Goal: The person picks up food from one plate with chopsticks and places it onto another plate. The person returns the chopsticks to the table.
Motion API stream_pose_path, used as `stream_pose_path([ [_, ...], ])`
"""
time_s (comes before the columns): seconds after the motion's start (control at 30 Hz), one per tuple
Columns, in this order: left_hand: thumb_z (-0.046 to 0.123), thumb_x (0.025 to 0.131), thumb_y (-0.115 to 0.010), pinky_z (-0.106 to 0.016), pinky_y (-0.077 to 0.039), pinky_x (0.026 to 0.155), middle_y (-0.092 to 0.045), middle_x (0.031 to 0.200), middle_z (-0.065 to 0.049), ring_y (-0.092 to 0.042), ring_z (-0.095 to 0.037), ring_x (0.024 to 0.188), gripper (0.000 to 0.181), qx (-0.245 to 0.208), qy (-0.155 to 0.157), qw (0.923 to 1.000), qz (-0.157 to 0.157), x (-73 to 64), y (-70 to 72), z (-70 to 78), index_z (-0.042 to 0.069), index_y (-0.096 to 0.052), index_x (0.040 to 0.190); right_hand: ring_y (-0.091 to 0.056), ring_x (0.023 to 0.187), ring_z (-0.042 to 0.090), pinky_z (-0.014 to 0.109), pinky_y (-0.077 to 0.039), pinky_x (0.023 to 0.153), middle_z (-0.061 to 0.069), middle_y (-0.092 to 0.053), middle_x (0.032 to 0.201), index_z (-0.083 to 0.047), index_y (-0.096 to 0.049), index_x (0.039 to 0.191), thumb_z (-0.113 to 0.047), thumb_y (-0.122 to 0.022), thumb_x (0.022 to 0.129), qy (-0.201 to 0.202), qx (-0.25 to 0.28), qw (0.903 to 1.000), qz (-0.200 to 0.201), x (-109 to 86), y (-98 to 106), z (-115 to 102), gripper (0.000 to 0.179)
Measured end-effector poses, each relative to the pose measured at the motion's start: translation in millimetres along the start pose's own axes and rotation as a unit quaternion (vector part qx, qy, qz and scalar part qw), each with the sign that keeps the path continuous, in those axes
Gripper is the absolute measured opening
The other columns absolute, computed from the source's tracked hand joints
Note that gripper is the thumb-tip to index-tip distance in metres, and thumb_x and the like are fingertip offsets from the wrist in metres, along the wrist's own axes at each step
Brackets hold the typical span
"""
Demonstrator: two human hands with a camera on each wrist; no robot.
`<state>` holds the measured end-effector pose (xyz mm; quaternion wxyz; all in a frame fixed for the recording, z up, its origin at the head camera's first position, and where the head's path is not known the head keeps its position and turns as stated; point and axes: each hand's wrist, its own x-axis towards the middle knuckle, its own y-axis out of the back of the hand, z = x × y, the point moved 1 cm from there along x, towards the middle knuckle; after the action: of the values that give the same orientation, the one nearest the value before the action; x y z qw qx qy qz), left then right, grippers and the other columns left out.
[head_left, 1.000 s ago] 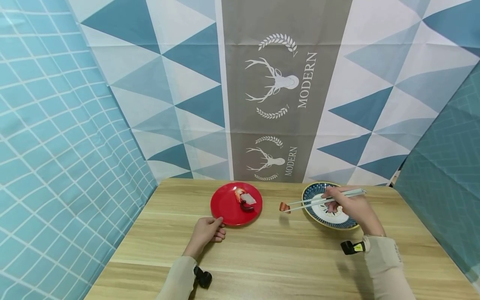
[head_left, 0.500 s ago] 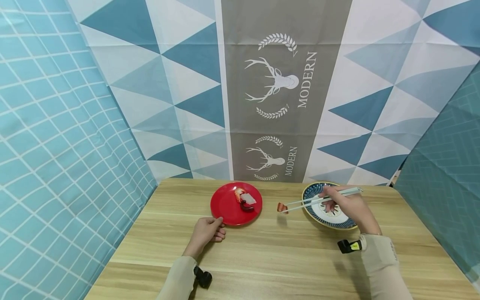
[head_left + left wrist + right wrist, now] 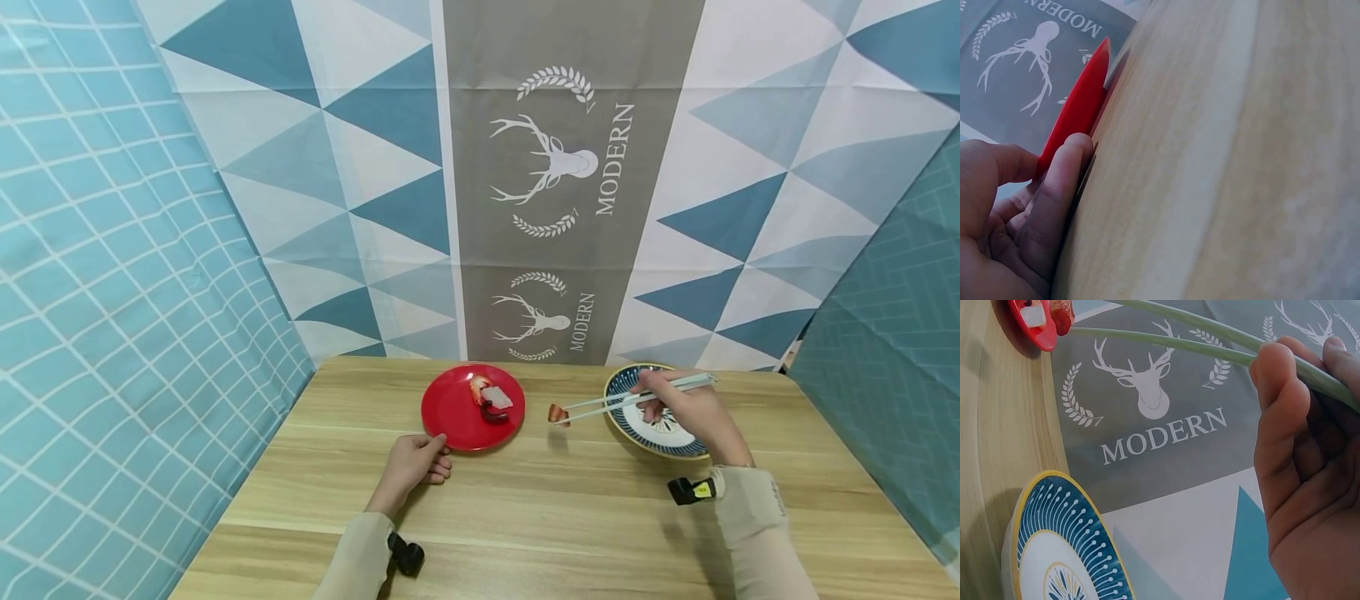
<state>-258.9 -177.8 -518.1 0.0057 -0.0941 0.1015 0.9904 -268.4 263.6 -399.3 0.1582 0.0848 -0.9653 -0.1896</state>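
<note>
My left hand (image 3: 411, 462) pinches the near-left rim of a round red plate (image 3: 453, 421), thumb above the edge; the left wrist view shows the plate (image 3: 1079, 106) slightly raised at an angle to the camera. On it lie an orange-and-white piece (image 3: 478, 387), a white piece (image 3: 497, 398) and a dark curved piece (image 3: 493, 414). With my right hand (image 3: 697, 417) I hold pale green chopsticks (image 3: 1166, 341). Their tips grip a reddish-brown, meat-like piece (image 3: 557, 414) above the table, right of the plate. Below my right hand stands a blue-patterned bowl (image 3: 622, 383), partly hidden.
The wooden table (image 3: 525, 517) carries the plate and bowl near its back edge. Behind them hangs a patterned curtain (image 3: 525, 208). Blue tiled-look sheets (image 3: 112, 250) close off the left side, and a teal sheet (image 3: 892, 333) the right.
My right hand has moved slightly left, bringing the chopsticks and the reddish-brown piece nearer to the red plate. The left hand and the plate stay where they were.
</note>
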Motion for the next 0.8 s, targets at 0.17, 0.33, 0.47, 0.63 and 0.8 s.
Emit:
stream_pose_path([
  [0.17, 0.026, 0.106, -0.058, -0.028, -0.064, 0.06, -0.073, 0.074, -0.008, -0.07, -0.011, 0.062, 0.036, 0.001, 0.001, 1.0, -0.002, 0.2, 0.4, 0.0, -0.006, -0.072, 0.097, -0.068, 0.061, 0.027, 0.036, -0.06, 0.06, 0.006, -0.071, 0.067, 0.01, -0.073, 0.104, -0.031, -0.054, 0.109, -0.014, -0.006, 0.9999, 0.001, 0.8, -2.2, -0.4, 0.045],
  [0.33, 0.027, 0.106, -0.058, -0.028, -0.063, 0.06, -0.073, 0.075, -0.009, -0.07, -0.011, 0.061, 0.037, 0.002, 0.003, 1.0, 0.003, -1.2, -0.4, 0.8, -0.006, -0.072, 0.096, -0.068, 0.064, 0.031, 0.033, -0.059, 0.061, 0.007, -0.071, 0.07, 0.005, -0.075, 0.104, -0.035, -0.054, 0.108, -0.025, -0.02, 0.9995, -0.002, 1.5, -2.7, 0.1, 0.045],
  [0.47, 0.027, 0.105, -0.06, -0.028, -0.063, 0.059, -0.073, 0.076, -0.01, -0.07, -0.012, 0.061, 0.037, 0.003, 0.003, 1.0, 0.006, -1.3, -1.5, 1.6, -0.006, -0.072, 0.097, -0.068, 0.064, 0.031, 0.034, -0.059, 0.062, 0.007, -0.072, 0.071, 0.004, -0.075, 0.104, -0.035, -0.054, 0.108, -0.026, -0.02, 0.9994, -0.005, 2.1, -3.0, 0.3, 0.045],
  [0.63, 0.027, 0.105, -0.06, -0.028, -0.063, 0.058, -0.073, 0.076, -0.01, -0.069, -0.012, 0.06, 0.038, 0.006, 0.0, 0.9999, 0.01, 0.9, -2.1, 0.1, -0.007, -0.072, 0.098, -0.067, 0.06, 0.025, 0.036, -0.061, 0.062, 0.006, -0.071, 0.069, 0.005, -0.076, 0.102, -0.031, -0.054, 0.109, -0.009, -0.011, 0.9999, -0.005, 3.0, -3.8, 0.1, 0.042],
  [0.8, 0.025, 0.106, -0.058, -0.028, -0.063, 0.057, -0.073, 0.075, -0.011, -0.069, -0.012, 0.06, 0.038, 0.009, -0.002, 0.9998, 0.016, 2.9, -1.9, -3.0, -0.01, -0.071, 0.098, -0.067, 0.059, 0.022, 0.036, -0.061, 0.061, 0.004, -0.071, 0.068, 0.005, -0.076, 0.101, -0.029, -0.054, 0.109, 0.002, -0.011, 0.9999, -0.003, 3.5, -4.1, 0.4, 0.041],
])
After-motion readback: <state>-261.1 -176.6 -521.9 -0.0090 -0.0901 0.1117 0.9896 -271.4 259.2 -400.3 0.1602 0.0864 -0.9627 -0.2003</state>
